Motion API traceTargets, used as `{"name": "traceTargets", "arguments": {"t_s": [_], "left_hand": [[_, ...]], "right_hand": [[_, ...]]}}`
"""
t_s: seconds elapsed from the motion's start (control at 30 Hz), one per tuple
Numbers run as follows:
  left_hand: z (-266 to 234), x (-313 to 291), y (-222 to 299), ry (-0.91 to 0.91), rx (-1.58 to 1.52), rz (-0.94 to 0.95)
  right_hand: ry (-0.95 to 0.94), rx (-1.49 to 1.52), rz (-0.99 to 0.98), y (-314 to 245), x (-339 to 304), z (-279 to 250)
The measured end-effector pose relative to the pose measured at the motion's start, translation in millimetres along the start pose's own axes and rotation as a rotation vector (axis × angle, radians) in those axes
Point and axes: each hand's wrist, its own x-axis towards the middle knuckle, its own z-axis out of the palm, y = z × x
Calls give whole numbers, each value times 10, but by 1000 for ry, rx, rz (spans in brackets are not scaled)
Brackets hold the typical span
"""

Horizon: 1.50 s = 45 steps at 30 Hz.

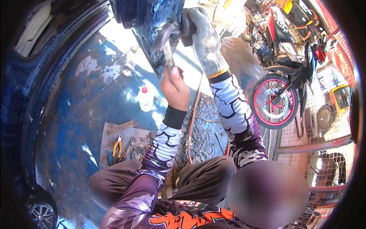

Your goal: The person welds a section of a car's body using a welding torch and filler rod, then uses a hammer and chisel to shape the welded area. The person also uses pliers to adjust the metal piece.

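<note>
My left hand [175, 88], bare, is closed round the pale handle of a hammer [168, 53]. The hammer's dark head is smeared by motion, in front of the lower end of a dark blue car body panel [146, 26]. My right hand [206, 36] wears a grey-white knitted glove. Its fingers close on a dark block [187, 28] beside the panel's right edge; whether block and panel touch, I cannot tell. The panel's surface looks scuffed and bare in places near the hammer.
A clear bottle with a red cap [145, 100] stands on the worn blue floor. Orange-handled pliers [118, 146] lie on a board near my left knee. A red hose [193, 128] runs between my legs. At right stands a motorcycle [276, 95] by a wire mesh fence [301, 164].
</note>
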Motion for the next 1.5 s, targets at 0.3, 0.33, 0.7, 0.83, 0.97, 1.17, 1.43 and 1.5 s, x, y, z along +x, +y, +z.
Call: {"name": "traceTargets", "arguments": {"t_s": [0.3, 0.33, 0.7, 0.83, 0.97, 1.17, 1.43, 1.5], "left_hand": [[-84, -2, 73, -2, -224, 100], [-116, -10, 78, -24, -224, 54], [-48, -10, 184, 32, -126, -122], [-30, 48, 345, -39, -165, -122], [4, 30, 423, 6, -297, -238], [-15, 29, 422, 12, -189, -246], [-9, 38, 557, 51, -243, -352], [1, 35, 583, 214, -353, -368]], "right_hand": [[-3, -97, -89, -44, 37, -5], [73, -211, -269, -12, 31, 39], [62, 296, 100, 94, 81, 136], [79, 217, -92, -13, 56, 179], [12, 212, 92, -146, 69, 121], [73, -136, -65, -155, 121, 165], [170, 628, -12, -131, 187, 392], [156, 561, 159, -119, 140, 331]]}}
